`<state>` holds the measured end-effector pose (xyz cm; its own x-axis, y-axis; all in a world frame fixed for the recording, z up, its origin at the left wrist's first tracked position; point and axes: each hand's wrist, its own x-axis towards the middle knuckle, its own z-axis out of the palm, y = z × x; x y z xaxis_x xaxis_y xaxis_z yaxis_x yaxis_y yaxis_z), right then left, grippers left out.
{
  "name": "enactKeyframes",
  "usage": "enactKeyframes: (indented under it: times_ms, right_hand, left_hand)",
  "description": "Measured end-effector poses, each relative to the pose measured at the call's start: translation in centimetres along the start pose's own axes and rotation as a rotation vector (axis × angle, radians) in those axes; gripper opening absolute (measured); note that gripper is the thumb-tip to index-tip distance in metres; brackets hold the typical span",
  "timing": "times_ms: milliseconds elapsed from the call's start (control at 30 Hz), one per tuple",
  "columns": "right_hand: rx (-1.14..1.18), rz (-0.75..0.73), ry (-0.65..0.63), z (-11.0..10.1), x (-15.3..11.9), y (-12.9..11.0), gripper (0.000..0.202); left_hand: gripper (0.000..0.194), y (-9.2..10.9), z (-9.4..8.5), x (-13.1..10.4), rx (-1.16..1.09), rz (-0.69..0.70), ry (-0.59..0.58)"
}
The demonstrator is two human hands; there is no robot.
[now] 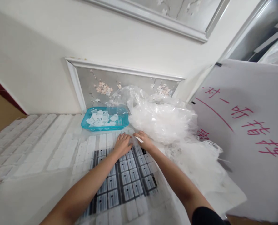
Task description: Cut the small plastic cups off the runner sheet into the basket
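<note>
Head view: bare forearms reach from the bottom edge to the centre. The left hand lies palm down, fingers bent, at the top of rows of translucent rectangular plastic pieces over a dark backing; whether it grasps anything cannot be told. The right hand, just beside, pinches a flat white strip. Above sits a perforated teal basket; a crinkled plastic bag bulges right of centre. Smooth white tabletop stretches lower left.

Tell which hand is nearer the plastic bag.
Right: the right hand is close to the near edge of the plastic bag; the left hand is farther left, near the blue basket.
</note>
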<state>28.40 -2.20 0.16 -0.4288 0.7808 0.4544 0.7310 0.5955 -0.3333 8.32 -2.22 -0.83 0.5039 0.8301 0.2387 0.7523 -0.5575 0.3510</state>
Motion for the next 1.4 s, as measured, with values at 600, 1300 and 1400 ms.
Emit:
enactKeyframes:
  times_ms: [600, 1300, 1400]
  right_hand:
    - [0.061, 0.140, 0.335, -8.3, 2.5, -6.1, 0.026]
    - [0.277, 0.433, 0.614, -1.3, -6.0, -3.1, 0.023]
    - [0.270, 0.464, 0.595, -1.0, -6.0, -3.0, 0.023]
  left_hand:
    - [0.039, 3.1, 0.3, -4.7, 0.104, -0.089, 0.006]
    - [0.030, -0.9, -1.2, 2.5, -0.075, -0.153, -0.022]
    - [0.036, -1.1, -0.2, 2.5, -0.116, -0.192, -0.007]
